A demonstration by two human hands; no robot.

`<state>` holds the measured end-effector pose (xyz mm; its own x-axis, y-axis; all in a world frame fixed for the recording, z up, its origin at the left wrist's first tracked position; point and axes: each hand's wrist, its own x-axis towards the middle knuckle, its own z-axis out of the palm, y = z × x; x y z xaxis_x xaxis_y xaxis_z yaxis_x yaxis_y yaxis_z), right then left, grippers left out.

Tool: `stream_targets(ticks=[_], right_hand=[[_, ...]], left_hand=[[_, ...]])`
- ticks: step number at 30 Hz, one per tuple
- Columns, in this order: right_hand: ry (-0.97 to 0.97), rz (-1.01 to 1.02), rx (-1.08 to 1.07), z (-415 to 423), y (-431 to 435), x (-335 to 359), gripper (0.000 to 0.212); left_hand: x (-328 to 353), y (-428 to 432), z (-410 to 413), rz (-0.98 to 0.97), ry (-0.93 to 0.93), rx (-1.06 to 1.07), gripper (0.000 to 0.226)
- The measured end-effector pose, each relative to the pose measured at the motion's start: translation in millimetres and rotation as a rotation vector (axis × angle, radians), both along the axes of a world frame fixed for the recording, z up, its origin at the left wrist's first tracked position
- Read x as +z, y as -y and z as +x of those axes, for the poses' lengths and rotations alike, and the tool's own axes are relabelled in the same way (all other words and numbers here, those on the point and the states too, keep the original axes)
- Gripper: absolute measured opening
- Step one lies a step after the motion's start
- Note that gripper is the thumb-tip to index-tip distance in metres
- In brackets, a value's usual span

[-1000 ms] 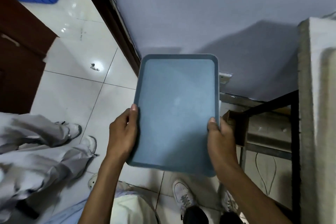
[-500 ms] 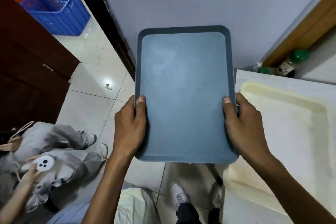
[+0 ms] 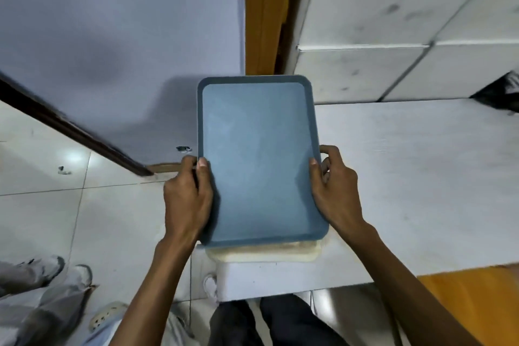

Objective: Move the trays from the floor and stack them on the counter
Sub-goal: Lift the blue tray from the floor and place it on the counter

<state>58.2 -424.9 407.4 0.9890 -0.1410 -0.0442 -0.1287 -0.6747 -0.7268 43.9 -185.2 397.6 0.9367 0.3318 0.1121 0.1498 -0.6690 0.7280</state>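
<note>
The white counter (image 3: 407, 182) fills the right of the view and serves as the landmark here. Over its left end a person holds a blue-grey tray (image 3: 258, 160), long side running away from the body, far end towards the wall and near end just short of the counter's front edge. Directly beneath the tray's near end, resting on the counter, a cream tray (image 3: 264, 253) shows only as a pale rim; whether the blue-grey tray already touches it or hangs just above cannot be told from this angle.

The step in hand looks like the set-down: the tray is already over the counter and roughly lined up with the one below. The next move likely calls for lowering it level, squaring its corners to the cream rim, then slipping the fingers out from the sides so nothing gets pinched between the two.

The left hand (image 3: 188, 199) clamps the tray's edge that overhangs the floor, off the counter's left end, thumb on the top surface and fingers curled under. The right hand (image 3: 334, 194) grips the opposite edge, above the counter, thumb on the rim and fingers bent round the side. Both are closed firmly on the tray, neither spread.
</note>
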Motion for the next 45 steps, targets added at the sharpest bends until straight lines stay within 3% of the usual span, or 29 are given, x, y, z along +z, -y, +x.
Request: stream_targets(ticks=[14, 30, 35, 39, 45], right_hand=[[-0.137, -0.003, -0.035, -22.1, 25.2, -88.9, 0.023], [-0.218, -0.002, -0.077, -33.0, 12.8, -96.5, 0.028], [-0.206, -0.037, -0.109, -32.2, 10.2, -97.4, 0.029], [-0.153, -0.032, -0.16, -32.4, 9.7, -98.4, 0.032], [-0.086, -0.076, -0.138, -28.1, 11.8, -106.8, 0.049]], left_hand=[[-77.3, 23.1, -5.6, 0.172, -0.168, -0.054, 0.015], [-82.4, 11.4, -16.5, 0.224, -0.193, -0.054, 0.017], [-84.4, 9.4, -12.8, 0.187, -0.214, -0.008, 0.023], [-86.0, 10.8, -11.9, 0.064, -0.237, 0.103, 0.042], [-93.2, 14.1, -5.0, -0.044, -0.266, 0.095, 0.035]])
